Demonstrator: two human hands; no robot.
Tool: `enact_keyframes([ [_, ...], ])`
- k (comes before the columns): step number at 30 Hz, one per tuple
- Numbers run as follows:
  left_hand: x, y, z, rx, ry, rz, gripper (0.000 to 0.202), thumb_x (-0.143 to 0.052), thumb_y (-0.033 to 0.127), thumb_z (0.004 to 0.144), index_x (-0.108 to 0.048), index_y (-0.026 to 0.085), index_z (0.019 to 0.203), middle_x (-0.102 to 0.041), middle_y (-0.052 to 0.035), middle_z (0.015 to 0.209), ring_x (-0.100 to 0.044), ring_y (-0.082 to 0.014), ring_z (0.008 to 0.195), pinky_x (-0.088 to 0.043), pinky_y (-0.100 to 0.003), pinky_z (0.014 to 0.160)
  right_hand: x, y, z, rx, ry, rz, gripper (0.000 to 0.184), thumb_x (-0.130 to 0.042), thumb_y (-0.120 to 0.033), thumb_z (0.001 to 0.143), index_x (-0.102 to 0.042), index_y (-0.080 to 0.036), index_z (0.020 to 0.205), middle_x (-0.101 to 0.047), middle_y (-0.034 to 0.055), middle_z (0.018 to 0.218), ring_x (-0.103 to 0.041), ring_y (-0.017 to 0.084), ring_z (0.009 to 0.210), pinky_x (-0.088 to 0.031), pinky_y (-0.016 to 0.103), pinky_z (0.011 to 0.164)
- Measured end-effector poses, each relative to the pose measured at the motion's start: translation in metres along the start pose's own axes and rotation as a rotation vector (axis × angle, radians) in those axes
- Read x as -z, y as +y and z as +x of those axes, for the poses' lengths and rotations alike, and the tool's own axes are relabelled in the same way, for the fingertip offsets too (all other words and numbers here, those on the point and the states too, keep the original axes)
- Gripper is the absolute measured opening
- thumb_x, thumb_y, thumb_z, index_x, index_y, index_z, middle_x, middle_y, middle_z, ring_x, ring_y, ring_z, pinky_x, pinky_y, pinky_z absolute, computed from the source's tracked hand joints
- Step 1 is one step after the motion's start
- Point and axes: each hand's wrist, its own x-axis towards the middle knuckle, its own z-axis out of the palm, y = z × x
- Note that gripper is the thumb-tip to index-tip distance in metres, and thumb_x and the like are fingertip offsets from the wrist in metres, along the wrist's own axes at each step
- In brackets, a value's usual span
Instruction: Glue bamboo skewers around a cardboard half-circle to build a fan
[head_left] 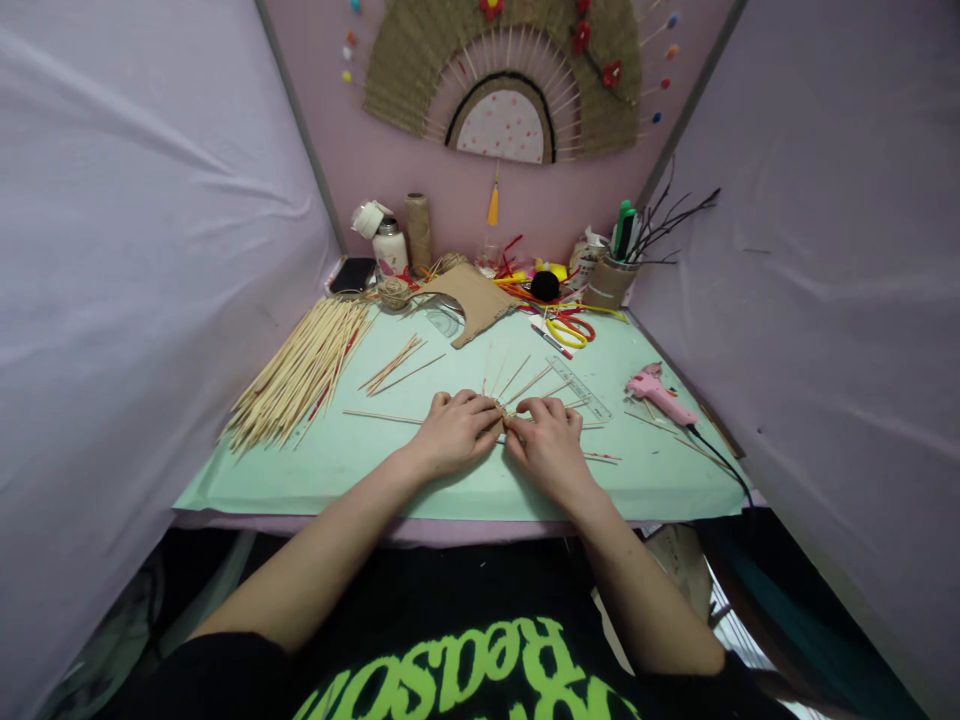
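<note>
Low over the middle of the table, my left hand and my right hand meet at a small fan of thin wooden sticks. The sticks spread outward from a small brown piece, apparently cardboard, mostly hidden under my fingers. My left fingers press down on its left side. On the right side, my right thumb and forefinger pinch close to where the sticks join; exactly which part they grip is hidden. One long stick reaches out left of my left hand. A clear ruler lies just beyond the right-hand sticks.
A big pile of sticks lies left, with a few loose sticks nearer. Cut cardboard, yellow-handled scissors and a pen lie behind. A pink glue gun with its cord rests right. A bottle stands at the back.
</note>
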Motion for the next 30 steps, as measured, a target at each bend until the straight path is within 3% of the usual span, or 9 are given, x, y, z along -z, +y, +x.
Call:
enact_keyframes([
  [30,-0.0003,-0.0005,-0.0001,-0.001,0.001,0.004,0.036,-0.042,0.041,0.1,-0.064,0.03,0.126,-0.063,-0.004,0.132,-0.05,-0.0246,0.117,-0.033,-0.042,0.086,-0.0008,-0.0004,-0.0004,-0.012,0.007,0.001,0.019,-0.058,-0.028,0.092,-0.076,-0.026,0.097,-0.065,0.0078,0.116,-0.044,0.025,0.11,-0.025,0.041,0.09],
])
